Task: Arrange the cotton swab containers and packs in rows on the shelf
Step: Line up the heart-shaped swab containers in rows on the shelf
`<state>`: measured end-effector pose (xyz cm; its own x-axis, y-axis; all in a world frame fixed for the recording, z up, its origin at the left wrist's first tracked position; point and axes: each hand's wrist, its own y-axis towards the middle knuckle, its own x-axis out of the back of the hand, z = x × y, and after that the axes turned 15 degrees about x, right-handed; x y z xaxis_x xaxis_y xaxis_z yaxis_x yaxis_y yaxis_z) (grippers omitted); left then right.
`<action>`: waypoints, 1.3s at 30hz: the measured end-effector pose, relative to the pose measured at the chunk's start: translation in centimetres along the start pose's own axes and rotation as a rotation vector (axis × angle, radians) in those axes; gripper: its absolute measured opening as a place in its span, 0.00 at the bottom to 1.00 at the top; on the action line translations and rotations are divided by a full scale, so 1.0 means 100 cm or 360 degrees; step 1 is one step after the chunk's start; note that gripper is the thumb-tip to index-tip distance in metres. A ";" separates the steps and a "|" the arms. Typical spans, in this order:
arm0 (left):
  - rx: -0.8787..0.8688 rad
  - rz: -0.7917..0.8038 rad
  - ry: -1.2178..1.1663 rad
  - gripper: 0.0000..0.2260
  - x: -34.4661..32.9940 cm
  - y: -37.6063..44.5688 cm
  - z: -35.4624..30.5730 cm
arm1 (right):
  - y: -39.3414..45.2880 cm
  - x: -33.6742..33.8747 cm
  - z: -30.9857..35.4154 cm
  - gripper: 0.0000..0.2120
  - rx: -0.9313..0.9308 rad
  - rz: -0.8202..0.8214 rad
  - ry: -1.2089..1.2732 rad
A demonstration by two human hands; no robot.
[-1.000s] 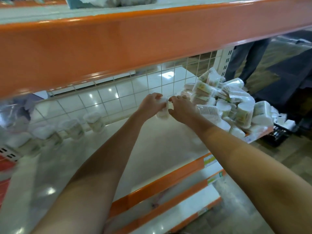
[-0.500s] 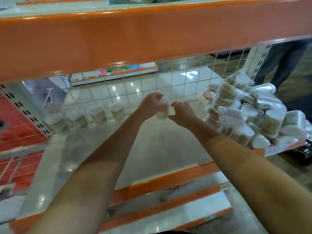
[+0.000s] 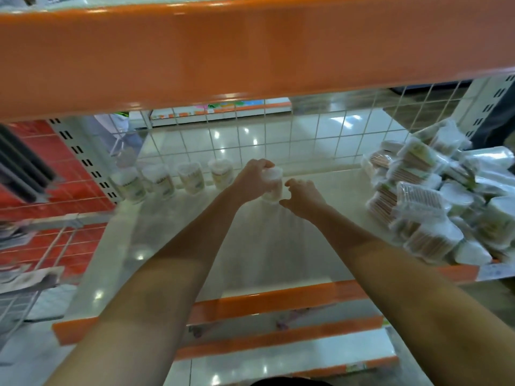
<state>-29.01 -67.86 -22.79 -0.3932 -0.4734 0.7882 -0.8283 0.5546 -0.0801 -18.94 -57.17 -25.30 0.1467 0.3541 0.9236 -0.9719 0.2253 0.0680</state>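
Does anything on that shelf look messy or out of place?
Yes. The cotton swab packs at the shelf's right end lie in a jumbled heap, tilted every way, unlike the four upright containers in a row at the back left. The left hand holds another container.
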 end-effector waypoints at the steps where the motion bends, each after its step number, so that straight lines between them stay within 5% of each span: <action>1: 0.0017 0.0003 0.0002 0.23 0.000 0.000 0.002 | 0.001 -0.001 0.002 0.23 0.0013 0.0005 0.0005; 39: -0.0123 -0.0553 0.0758 0.24 0.029 0.033 0.033 | 0.070 -0.029 0.022 0.30 -0.0143 -0.0129 0.0225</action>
<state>-34.21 -69.65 -22.82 0.1330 -0.2869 0.9487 -0.8379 0.4787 0.2622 -26.52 -58.59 -26.72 0.2545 0.4542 0.8538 -0.9364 0.3364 0.1001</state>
